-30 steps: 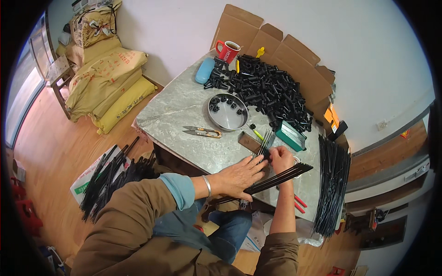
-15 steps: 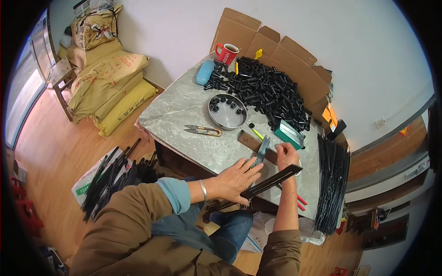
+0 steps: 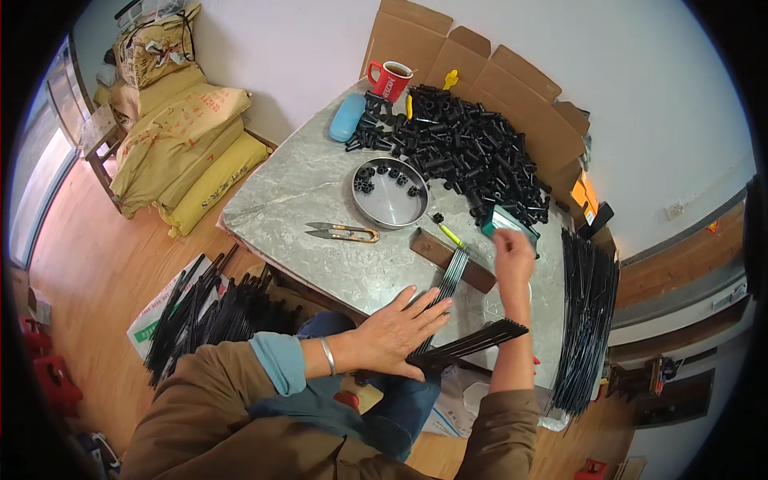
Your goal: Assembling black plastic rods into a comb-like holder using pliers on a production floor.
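My left hand (image 3: pixel 400 330) lies flat with its fingers spread over a row of thin grey rods (image 3: pixel 453 276), whose far ends rest across a brown wooden block (image 3: pixel 436 250). A bundle of black rods (image 3: pixel 488 336) sticks out from beside my left thumb and passes in front of my right forearm. My right hand (image 3: pixel 514 258) is raised over the near edge of a green box (image 3: pixel 504 218). Its fingers are curled together and slightly blurred; whatever they may pinch is too small to make out.
Black tubular parts (image 3: pixel 472 148) lie heaped against cardboard (image 3: pixel 512 76). Nearby stand a round metal dish (image 3: pixel 392 212) with small black pieces, snips (image 3: pixel 342 232), a green pen-like tool (image 3: pixel 450 234), a red mug (image 3: pixel 390 80) and a blue case (image 3: pixel 348 118). Long black rods (image 3: pixel 588 312) line the right edge.
My right hand has moved up and away from the rods toward the green box. My left hand stays on the rods, and the black bundle has tilted a little lower.
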The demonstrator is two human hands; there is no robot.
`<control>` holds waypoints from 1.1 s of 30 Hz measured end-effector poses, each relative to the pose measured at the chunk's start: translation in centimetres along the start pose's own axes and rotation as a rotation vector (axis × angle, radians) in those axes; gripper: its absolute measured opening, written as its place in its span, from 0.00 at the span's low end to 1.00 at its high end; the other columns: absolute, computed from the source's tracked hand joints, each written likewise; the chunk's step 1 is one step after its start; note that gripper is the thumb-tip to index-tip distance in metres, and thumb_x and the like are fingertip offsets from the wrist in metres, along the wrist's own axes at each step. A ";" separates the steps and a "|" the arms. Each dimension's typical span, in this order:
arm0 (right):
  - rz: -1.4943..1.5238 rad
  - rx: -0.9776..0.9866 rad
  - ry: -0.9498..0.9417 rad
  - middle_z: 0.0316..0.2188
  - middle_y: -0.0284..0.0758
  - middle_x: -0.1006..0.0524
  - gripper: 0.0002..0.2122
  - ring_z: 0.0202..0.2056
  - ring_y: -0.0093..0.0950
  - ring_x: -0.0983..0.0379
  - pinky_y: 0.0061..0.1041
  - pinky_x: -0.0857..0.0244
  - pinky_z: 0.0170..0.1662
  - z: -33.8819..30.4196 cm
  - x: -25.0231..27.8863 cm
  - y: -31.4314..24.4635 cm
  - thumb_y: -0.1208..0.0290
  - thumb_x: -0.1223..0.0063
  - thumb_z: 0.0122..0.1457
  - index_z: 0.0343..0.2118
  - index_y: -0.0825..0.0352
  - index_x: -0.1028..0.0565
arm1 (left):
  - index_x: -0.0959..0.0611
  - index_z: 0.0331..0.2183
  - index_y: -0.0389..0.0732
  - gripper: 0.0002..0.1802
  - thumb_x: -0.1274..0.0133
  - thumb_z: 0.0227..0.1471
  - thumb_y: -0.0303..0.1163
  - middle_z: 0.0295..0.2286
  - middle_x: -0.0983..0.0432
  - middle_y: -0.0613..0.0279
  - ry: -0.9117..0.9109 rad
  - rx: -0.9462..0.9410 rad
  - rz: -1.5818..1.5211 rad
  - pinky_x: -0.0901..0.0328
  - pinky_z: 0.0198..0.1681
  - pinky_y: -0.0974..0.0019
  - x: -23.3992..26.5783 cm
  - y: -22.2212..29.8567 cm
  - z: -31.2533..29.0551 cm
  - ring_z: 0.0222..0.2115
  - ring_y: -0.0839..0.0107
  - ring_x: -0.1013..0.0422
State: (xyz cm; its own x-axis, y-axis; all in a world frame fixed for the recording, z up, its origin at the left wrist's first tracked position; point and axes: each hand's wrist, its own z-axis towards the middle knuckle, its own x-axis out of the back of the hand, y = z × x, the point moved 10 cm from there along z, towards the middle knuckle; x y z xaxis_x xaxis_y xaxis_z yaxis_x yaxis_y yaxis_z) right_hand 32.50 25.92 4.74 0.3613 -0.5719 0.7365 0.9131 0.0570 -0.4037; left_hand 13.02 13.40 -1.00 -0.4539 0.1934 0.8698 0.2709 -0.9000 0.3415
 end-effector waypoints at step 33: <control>0.526 -0.220 -0.689 0.23 0.25 0.28 0.07 0.26 0.14 0.37 0.16 0.40 0.32 -0.4 -3.7 -0.7 0.75 0.53 0.59 0.34 0.70 0.23 | 0.40 0.57 0.32 0.53 0.43 0.41 0.60 0.62 0.57 0.47 -0.131 0.035 -0.092 0.61 0.60 0.39 -0.4 0.0 1.3 0.63 0.49 0.62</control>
State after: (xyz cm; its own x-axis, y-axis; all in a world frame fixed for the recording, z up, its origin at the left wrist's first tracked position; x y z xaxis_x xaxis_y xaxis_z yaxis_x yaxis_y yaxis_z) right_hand 30.47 27.69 2.06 0.8211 0.1060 0.5609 0.5662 -0.0259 -0.8239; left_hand 14.26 13.80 -0.87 -0.3645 0.3253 0.8725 0.2643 -0.8623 0.4319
